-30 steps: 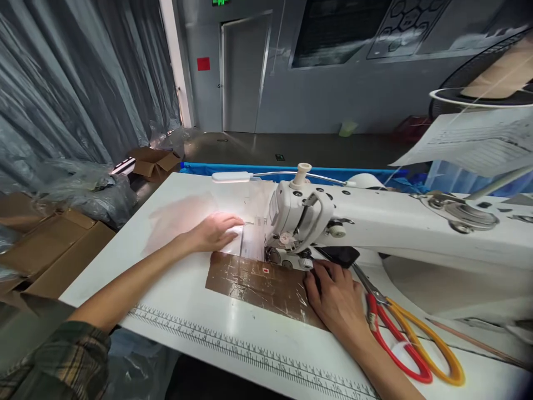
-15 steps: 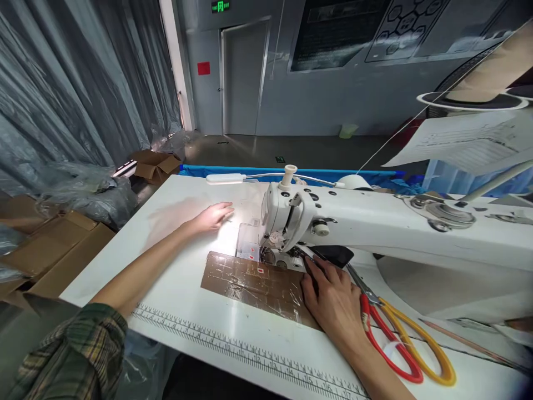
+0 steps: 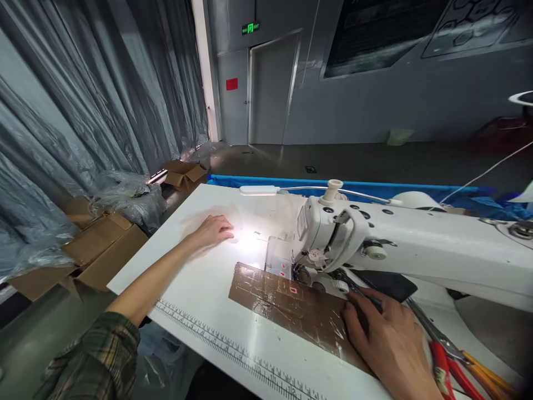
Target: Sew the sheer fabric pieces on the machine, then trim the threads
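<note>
Taking the sewing machine's [image 3: 408,244] needle end as the centre of the dial, the left hand [image 3: 213,230] is resting out at nine o'clock on sheer pinkish cloth [image 3: 195,218], well apart from the needle. Its fingers are bending and lying close together — whether they are pinching the cloth, I cannot tell. More of the sheer material is spreading at about ten o'clock, just beside the machine's head.

A brown taped panel [image 3: 287,308] is lying at six to seven o'clock, on the near side of the needle, and is showing a small red mark on its far edge. The right hand [image 3: 391,336] is resting at about five o'clock, at the panel's right end. Its thumb is standing apart from the fingers, which are reaching in near the presser area; whether they are gripping anything there is hidden.

Scissors [image 3: 453,349] are lying at four o'clock, just beside the right hand, and a printed ruler strip [image 3: 233,350] is running along the table's [image 3: 195,291] near edge — around seven o'clock.
</note>
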A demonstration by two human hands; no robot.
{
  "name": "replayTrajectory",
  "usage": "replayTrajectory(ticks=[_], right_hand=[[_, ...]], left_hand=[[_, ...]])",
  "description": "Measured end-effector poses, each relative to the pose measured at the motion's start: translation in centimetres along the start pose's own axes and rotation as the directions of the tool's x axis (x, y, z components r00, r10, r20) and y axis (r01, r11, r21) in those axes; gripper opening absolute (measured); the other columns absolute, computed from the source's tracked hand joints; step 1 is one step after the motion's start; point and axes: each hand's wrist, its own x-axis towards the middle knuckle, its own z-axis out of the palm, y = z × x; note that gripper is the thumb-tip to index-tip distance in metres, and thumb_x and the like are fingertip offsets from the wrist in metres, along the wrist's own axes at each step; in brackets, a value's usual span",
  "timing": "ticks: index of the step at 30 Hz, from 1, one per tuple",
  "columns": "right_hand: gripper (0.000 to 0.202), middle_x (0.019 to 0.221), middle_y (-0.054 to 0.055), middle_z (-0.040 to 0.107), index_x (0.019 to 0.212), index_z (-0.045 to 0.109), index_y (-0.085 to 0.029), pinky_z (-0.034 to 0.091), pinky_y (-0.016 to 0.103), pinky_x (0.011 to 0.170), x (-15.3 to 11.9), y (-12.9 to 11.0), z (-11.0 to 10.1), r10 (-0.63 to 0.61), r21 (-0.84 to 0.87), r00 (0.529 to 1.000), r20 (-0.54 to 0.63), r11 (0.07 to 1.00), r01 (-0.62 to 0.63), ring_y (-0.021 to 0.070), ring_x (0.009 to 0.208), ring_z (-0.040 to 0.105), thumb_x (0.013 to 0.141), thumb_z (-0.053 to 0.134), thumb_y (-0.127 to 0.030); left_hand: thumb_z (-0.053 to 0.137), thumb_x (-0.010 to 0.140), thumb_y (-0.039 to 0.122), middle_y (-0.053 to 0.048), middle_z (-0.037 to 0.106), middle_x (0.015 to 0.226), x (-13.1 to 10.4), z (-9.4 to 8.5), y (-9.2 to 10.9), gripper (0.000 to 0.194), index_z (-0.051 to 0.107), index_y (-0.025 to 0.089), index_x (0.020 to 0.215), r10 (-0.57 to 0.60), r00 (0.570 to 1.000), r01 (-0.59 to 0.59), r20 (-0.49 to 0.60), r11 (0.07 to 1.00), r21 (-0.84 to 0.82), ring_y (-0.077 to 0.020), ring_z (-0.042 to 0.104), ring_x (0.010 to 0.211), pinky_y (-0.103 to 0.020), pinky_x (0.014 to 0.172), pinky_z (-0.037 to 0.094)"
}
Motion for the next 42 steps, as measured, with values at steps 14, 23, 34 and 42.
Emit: replayTrajectory(ticks=[14, 23, 34, 42], right_hand=[[0.038, 0.101, 0.016, 0.057, 0.092, 0.071, -0.016, 0.046, 0.043, 0.07, 0.0, -0.8, -0.4, 0.052, 0.135, 0.997, -0.061, 0.99, -0.043, 0.0299, 0.089, 0.053, 0.09, 0.037, -0.033], [0.028, 0.106, 0.014, 0.052, 0.095, 0.069, -0.017, 0.049, 0.041, 0.08, -0.3, -1.5, -1.2, 0.058, 0.307, 0.998, -0.03, 0.951, -0.046, 0.0272, 0.098, 0.054, 0.089, 0.044, -0.027], [0.022, 0.095, 0.011, 0.06, 0.094, 0.068, -0.018, 0.054, 0.034, 0.073, 0.7, -2.2, -2.4, -0.042, 0.564, 0.997, 0.057, 0.826, 0.003, 0.0217, 0.086, 0.063, 0.088, 0.046, -0.023], [0.033, 0.112, 0.011, 0.067, 0.11, 0.068, -0.021, 0.051, 0.04, 0.09, 2.9, -5.0, -5.3, -0.14, 0.769, 0.883, 0.448, 0.564, -0.301, 0.0256, 0.105, 0.062, 0.091, 0.05, -0.04]], left_hand=[[0.048, 0.094, 0.035, -0.005, 0.073, 0.092, -7.3, 2.6, 8.5, 0.028, 0.071, 0.019, 0.088, 0.381, 0.923, -0.368, 0.06, 0.917, -0.155, -0.0165, 0.066, 0.088, -0.029, 0.078, 0.053], [0.041, 0.097, 0.03, -0.008, 0.066, 0.111, -8.7, 3.9, 8.4, 0.029, 0.067, 0.018, 0.103, 0.323, 0.944, -0.324, 0.062, 0.946, 0.007, -0.0204, 0.061, 0.103, -0.037, 0.091, 0.048], [0.05, 0.088, 0.017, -0.004, 0.062, 0.09, -6.3, 3.5, 6.9, 0.012, 0.058, 0.017, 0.08, 0.2, 0.979, -0.202, 0.032, 0.973, 0.112, -0.0187, 0.057, 0.084, -0.033, 0.076, 0.044], [0.041, 0.091, 0.013, -0.005, 0.064, 0.083, -9.2, 4.3, 13.5, 0.014, 0.054, 0.013, 0.093, 0.403, 0.88, -0.309, 0.25, 0.887, -0.343, -0.0149, 0.06, 0.074, -0.028, 0.069, 0.049]])
